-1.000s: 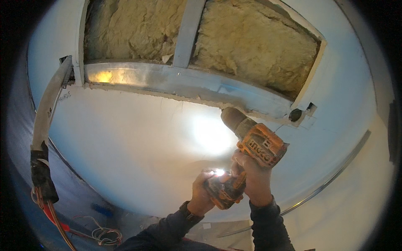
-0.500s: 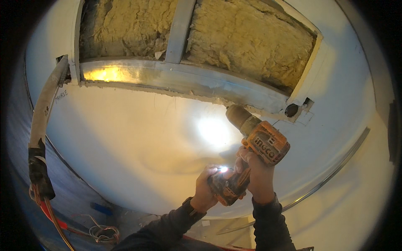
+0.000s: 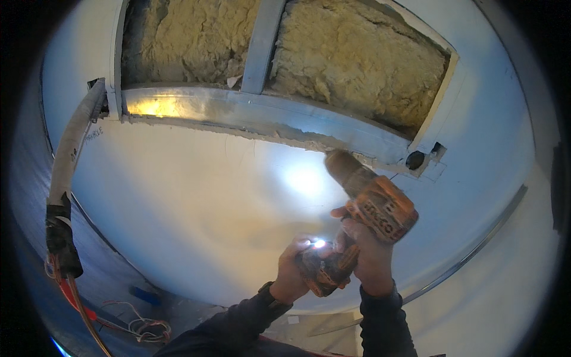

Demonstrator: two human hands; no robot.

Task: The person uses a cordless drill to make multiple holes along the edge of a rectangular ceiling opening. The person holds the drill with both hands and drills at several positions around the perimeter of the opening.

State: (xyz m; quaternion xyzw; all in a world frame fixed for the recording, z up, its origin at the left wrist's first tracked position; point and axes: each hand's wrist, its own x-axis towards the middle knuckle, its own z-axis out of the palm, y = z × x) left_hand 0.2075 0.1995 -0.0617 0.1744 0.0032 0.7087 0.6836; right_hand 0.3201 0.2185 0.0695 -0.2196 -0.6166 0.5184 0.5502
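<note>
A worn orange and black cordless drill (image 3: pixel 385 207) is tilted up and to the left, its chuck near the lower edge of the wall opening (image 3: pixel 285 141). My right hand (image 3: pixel 372 256) is wrapped round its handle just below the body, with one finger sticking out to the left. Down at the battery base, my left hand (image 3: pixel 289 272) grips the side of the drill. A small lamp on the base is lit and throws a bright spot on the white wall panel (image 3: pixel 196 196). The drill's front is blurred, and I cannot make out a bit in the chuck.
Yellow insulation (image 3: pixel 357 59) fills the opening behind a metal stud (image 3: pixel 262 47) and a metal rail (image 3: pixel 238 110). A taped grey conduit (image 3: pixel 71 149) with loose wires (image 3: pixel 146 327) hangs at the left. A round dark hole (image 3: pixel 415 159) and a long metal strip (image 3: pixel 470 256) are on the right.
The drill's front has shifted slightly right, and a finger of my right hand now sticks out beside the body. The whole view has moved a little. Both hands keep their hold.
</note>
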